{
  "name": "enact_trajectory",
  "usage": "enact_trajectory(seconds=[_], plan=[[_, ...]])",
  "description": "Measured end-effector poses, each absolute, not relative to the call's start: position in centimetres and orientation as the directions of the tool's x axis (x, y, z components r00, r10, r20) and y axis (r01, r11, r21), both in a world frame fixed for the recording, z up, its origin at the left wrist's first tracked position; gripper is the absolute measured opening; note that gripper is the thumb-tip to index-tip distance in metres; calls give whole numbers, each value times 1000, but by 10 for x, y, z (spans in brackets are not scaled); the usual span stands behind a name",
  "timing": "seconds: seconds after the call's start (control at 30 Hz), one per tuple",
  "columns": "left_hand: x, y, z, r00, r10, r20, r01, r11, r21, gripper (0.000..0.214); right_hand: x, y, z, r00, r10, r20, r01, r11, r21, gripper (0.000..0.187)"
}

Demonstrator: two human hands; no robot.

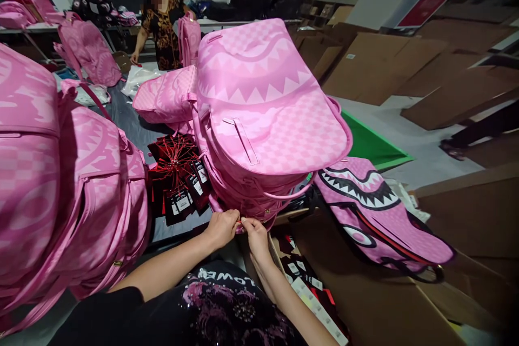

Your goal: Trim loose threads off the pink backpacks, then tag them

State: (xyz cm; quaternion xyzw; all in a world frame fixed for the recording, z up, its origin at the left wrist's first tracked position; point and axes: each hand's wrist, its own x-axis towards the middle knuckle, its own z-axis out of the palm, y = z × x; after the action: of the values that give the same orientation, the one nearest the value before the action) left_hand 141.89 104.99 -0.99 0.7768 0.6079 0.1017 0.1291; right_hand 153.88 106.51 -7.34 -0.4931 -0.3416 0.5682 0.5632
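Observation:
A pink backpack (pixel 271 97) with a shark-mouth print lies on top of a stack of similar pink bags, right in front of me. At the stack's near edge, my left hand (pixel 223 227) is closed in a pinch. My right hand (pixel 257 233) pinches beside it, the fingertips almost meeting. A tiny reddish bit shows between them, too small to name. Left of the stack, a fanned bundle of dark hang tags (pixel 180 203) with red cords (pixel 174 159) rests on the dark table (pixel 160 231).
More pink backpacks (pixel 95 173) crowd the left side. At right, a pink bag with a black-and-white mouth (pixel 377 211) lies over a cardboard box (pixel 365 292) holding tags. Flattened cartons (pixel 377 67) lean behind. Another person (pixel 162 27) stands across the table.

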Motion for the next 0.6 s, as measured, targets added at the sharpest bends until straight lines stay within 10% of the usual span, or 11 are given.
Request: enact_trajectory(seconds=[0.4, 0.6], plan=[[1425, 1053, -14, 136, 991, -3, 941, -129, 314, 15, 1531, 1064, -60, 158, 975, -157, -259, -112, -959, 32], [1398, 1025, 37, 198, 958, 207, 829, -276, 486, 23, 1600, 1050, 13, -87, 992, 88, 172, 102, -980, 32]])
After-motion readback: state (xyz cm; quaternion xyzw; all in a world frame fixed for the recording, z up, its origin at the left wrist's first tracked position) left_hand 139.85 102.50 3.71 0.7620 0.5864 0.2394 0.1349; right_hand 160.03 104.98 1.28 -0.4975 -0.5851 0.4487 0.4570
